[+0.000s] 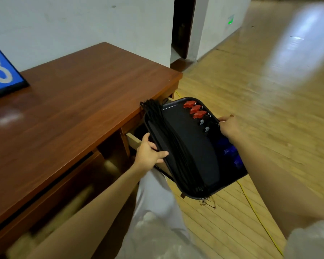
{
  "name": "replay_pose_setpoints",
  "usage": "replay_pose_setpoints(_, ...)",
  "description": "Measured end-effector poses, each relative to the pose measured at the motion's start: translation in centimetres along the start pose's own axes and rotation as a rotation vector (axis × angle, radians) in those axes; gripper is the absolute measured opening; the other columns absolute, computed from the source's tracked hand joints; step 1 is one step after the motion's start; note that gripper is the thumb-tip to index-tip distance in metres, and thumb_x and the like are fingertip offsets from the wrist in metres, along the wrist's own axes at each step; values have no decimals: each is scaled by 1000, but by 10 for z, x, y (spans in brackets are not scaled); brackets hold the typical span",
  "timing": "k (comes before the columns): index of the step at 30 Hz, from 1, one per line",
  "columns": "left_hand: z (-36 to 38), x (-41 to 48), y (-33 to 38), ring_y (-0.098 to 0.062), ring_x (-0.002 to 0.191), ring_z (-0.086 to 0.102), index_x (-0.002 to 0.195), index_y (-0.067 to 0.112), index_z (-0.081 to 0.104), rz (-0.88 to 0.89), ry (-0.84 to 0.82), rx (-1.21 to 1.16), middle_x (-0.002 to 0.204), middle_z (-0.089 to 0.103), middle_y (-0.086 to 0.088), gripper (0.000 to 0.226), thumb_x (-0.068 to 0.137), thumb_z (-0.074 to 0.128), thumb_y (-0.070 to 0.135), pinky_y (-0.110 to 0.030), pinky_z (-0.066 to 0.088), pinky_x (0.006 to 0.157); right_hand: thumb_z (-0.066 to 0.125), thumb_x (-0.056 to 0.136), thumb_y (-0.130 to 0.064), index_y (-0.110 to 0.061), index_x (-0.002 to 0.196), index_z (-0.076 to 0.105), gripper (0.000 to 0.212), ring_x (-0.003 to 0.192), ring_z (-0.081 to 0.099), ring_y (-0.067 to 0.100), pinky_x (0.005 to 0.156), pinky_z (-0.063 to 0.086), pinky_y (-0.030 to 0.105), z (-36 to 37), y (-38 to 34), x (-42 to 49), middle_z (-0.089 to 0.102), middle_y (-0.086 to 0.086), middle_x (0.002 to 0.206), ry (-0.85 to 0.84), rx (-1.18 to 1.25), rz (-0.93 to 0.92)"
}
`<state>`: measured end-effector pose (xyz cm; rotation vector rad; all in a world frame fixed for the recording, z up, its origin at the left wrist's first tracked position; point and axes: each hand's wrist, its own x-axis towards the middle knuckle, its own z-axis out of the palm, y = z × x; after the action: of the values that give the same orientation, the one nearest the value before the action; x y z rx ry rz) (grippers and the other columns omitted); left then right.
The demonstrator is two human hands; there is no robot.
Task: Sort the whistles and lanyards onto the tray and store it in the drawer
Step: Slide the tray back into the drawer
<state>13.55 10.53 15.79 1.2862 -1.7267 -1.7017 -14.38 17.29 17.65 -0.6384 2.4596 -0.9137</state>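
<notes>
A black tray hangs in the air just right of the wooden desk, over an open drawer. My left hand grips its near-left rim. My right hand holds the far-right rim. A bundle of black lanyards lies along the tray's left side, its ends spilling over the front edge. Three red whistles line the far right of the tray, two black whistles sit below them, and blue whistles lie partly behind my right forearm.
The wooden desk fills the left, with a blue scoreboard at its far-left edge. Another drawer front shows lower left. A yellow cable runs across the wooden floor below the tray. A dark doorway stands beyond the desk.
</notes>
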Motion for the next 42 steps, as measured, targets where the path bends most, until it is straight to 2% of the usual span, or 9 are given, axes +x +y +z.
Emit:
replay_pose_setpoints(5, 20, 2, -13, -31, 94, 66, 151, 21, 14, -40, -20, -24, 112, 52, -28, 106, 70, 79, 2, -27, 60, 65, 36, 94, -1, -9, 118, 64, 38, 97, 60, 31, 86, 53, 40, 3, 9, 15, 62, 16, 115, 37, -51, 12)
replay_pose_setpoints(10, 39, -3, -14, -23, 86, 68, 151, 19, 8, -102, 5, -111, 107, 54, -22, 107, 72, 77, -3, -25, 60, 69, 37, 95, 1, -6, 126, 59, 39, 114, 55, 33, 95, 49, 39, 7, 6, 28, 53, 15, 133, 14, -106, 33)
replay_pose_setpoints(13, 48, -2, -14, -14, 79, 67, 151, 17, 7, -118, -8, -130, 104, 54, -18, 105, 74, 75, -3, -21, 59, 67, 37, 93, 4, -7, 127, 59, 42, 113, 56, 31, 85, 49, 34, 8, 4, 35, 55, 15, 132, -8, -143, 26)
replay_pose_setpoints(16, 48, 5, -14, -13, 77, 65, 151, 16, 7, -154, 4, -154, 97, 50, -11, 105, 73, 75, -5, -22, 59, 68, 36, 91, 5, -6, 122, 62, 42, 96, 59, 29, 72, 46, 31, 11, 1, 44, 62, 16, 121, -48, -192, 6)
replay_pose_setpoints(25, 51, 17, -14, -10, 74, 63, 150, 18, 6, -192, 18, -158, 89, 45, -2, 104, 74, 74, -6, -30, 58, 81, 36, 91, 6, -6, 123, 62, 43, 109, 58, 32, 83, 48, 31, 29, -4, 69, 60, 15, 127, -76, -198, 26)
replay_pose_setpoints(29, 51, 22, -17, -11, 72, 66, 150, 18, 6, -211, 32, -159, 90, 46, -2, 104, 75, 74, -4, -23, 57, 77, 37, 92, 3, -8, 122, 63, 41, 109, 59, 34, 91, 53, 40, 36, -3, 76, 61, 17, 125, -89, -245, 8)
replay_pose_setpoints(33, 50, 27, -17, -12, 73, 67, 150, 18, 7, -215, 47, -156, 90, 47, -2, 103, 75, 75, -3, -16, 55, 67, 36, 92, 3, -11, 126, 60, 44, 106, 60, 31, 85, 53, 37, 42, -5, 82, 59, 14, 128, -105, -277, 11)
replay_pose_setpoints(37, 48, 33, -17, -13, 74, 67, 150, 18, 7, -235, 57, -163, 93, 50, -4, 104, 74, 74, -5, -14, 55, 62, 35, 91, 6, -13, 124, 62, 47, 86, 56, 26, 58, 45, 31, 49, -6, 88, 62, 14, 122, -120, -307, 26)
replay_pose_setpoints(42, 46, 42, -21, -14, 74, 68, 150, 17, 5, -239, 55, -158, 106, 52, -12, 104, 75, 74, -4, -16, 56, 67, 36, 91, 5, -14, 124, 62, 46, 88, 55, 26, 71, 45, 32, 58, -9, 98, 62, 15, 121, -125, -296, 54)
